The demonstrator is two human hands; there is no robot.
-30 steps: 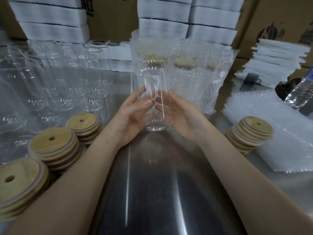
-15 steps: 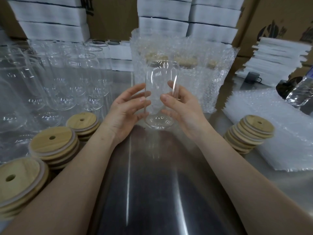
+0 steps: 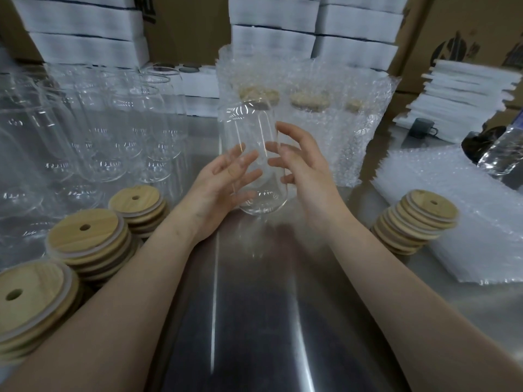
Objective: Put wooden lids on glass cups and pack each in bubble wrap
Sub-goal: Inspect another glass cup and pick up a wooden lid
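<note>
**A:** Where is the clear, tall glass cup [image 3: 252, 137]?

**B:** In the middle, roughly upright over the shiny steel table [image 3: 254, 321], between the two hands. Its mouth stands open at the top. I cannot tell whether its base touches the steel.

**A:** How does the left hand [image 3: 215, 193] lie?

**B:** Low against the cup's left side. Its fingers [image 3: 219, 166] are nearly straight and spread apart, laid on the glass, and the tips show through it.

**A:** And the right hand [image 3: 308, 174]?

**B:** On the cup's right side, a little higher. Its fingers [image 3: 285, 129] are spread and loosely curved, with the tips at the glass. None wraps round it.

**A:** Where are the lids?

**B:** Three stacks of round wooden lids [image 3: 85, 236], each lid with a small hole, sit left of the left forearm. A leaning fourth stack [image 3: 418, 219] sits on the right, just beside a pile of white bubble wrap sheets [image 3: 475, 230].

**A:** What is further back?

**B:** Rows of empty glass cups [image 3: 113, 142] stand to the left. Directly behind the held cup stand lidded cups in bubble wrap [image 3: 314, 131].
</note>
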